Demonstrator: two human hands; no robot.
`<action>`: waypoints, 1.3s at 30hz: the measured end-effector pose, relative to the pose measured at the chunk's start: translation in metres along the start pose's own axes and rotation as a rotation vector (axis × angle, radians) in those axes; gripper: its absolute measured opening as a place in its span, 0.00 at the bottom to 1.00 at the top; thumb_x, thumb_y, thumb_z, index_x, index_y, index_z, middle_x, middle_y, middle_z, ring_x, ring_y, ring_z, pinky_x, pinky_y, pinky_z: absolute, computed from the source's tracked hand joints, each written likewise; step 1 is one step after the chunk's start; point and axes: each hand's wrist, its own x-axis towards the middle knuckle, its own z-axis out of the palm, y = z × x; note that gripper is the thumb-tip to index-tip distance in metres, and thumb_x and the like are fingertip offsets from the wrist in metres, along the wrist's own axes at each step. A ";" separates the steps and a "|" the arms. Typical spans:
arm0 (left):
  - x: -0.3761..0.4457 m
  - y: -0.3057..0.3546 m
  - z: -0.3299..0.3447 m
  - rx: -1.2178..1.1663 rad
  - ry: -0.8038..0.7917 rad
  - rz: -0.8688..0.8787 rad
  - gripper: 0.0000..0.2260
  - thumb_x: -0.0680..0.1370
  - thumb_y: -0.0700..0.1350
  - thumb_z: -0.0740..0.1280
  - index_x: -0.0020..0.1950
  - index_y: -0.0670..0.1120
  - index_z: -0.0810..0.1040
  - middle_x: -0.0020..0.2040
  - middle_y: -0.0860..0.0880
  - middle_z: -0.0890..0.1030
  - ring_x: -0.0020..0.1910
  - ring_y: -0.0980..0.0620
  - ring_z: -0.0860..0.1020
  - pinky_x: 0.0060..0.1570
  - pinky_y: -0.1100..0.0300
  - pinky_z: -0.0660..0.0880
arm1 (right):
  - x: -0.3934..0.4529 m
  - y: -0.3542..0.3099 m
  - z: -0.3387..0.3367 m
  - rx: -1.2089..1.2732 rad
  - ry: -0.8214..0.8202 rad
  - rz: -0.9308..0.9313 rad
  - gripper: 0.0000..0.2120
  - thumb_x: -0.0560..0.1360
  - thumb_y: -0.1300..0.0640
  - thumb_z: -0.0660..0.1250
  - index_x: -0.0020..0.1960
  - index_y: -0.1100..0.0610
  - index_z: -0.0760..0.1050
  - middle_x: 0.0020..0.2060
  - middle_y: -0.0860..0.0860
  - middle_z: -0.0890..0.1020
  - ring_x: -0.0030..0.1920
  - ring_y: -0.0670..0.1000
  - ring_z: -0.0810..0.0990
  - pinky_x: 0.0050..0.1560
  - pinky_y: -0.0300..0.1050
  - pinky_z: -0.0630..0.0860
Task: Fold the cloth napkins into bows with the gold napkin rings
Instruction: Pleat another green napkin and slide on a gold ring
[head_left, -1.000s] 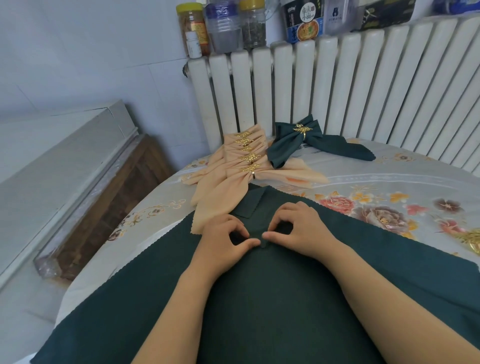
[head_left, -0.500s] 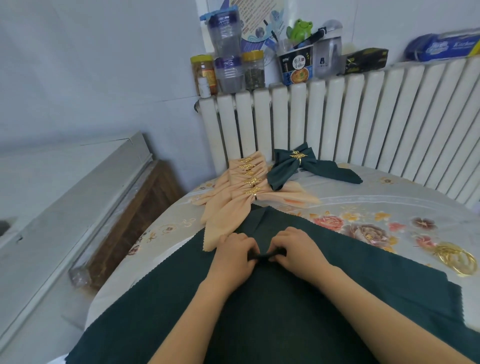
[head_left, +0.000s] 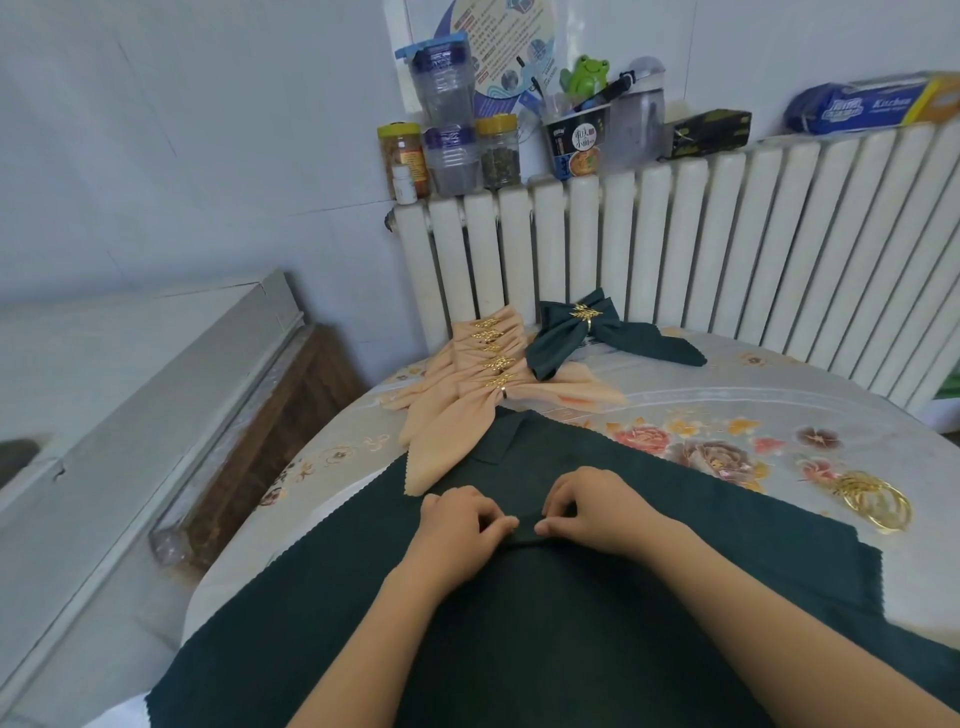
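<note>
Green napkin (head_left: 519, 649) pinched by left hand (head_left: 457, 525) and right hand (head_left: 597, 506) — blue pack (head_left: 862, 104) reads "Kitchen".

Left hand (head_left: 457, 525) and right hand (head_left: 597, 512) meet side by side (fingers curled, pinching), forearms converging

Since a second ago the left hand (head_left: 457, 525) and right hand (head_left: 597, 506) have closed from open heart-shaped curls into pinches, gathering a raised pleat in the middle of the flat dark green cloth napkin (head_left: 519, 623) between them.
</note>
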 end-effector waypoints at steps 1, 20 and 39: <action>0.002 0.001 0.000 -0.005 0.007 -0.013 0.07 0.76 0.55 0.66 0.45 0.54 0.82 0.50 0.56 0.75 0.50 0.59 0.69 0.59 0.58 0.60 | 0.001 -0.002 0.001 -0.007 0.018 0.023 0.09 0.72 0.45 0.69 0.42 0.51 0.81 0.48 0.43 0.80 0.49 0.45 0.77 0.55 0.44 0.74; -0.040 0.008 0.013 0.165 0.215 0.179 0.05 0.74 0.45 0.66 0.49 0.50 0.76 0.49 0.54 0.75 0.51 0.54 0.70 0.51 0.64 0.66 | -0.047 -0.009 0.018 -0.111 0.284 -0.119 0.06 0.73 0.50 0.68 0.46 0.51 0.75 0.45 0.45 0.79 0.46 0.44 0.66 0.48 0.38 0.65; -0.057 0.014 0.004 -0.101 -0.021 -0.141 0.16 0.70 0.53 0.73 0.54 0.56 0.72 0.48 0.58 0.72 0.53 0.57 0.69 0.55 0.60 0.60 | -0.060 -0.012 0.027 -0.170 0.157 0.118 0.18 0.75 0.45 0.64 0.65 0.46 0.70 0.62 0.46 0.71 0.65 0.51 0.63 0.65 0.47 0.56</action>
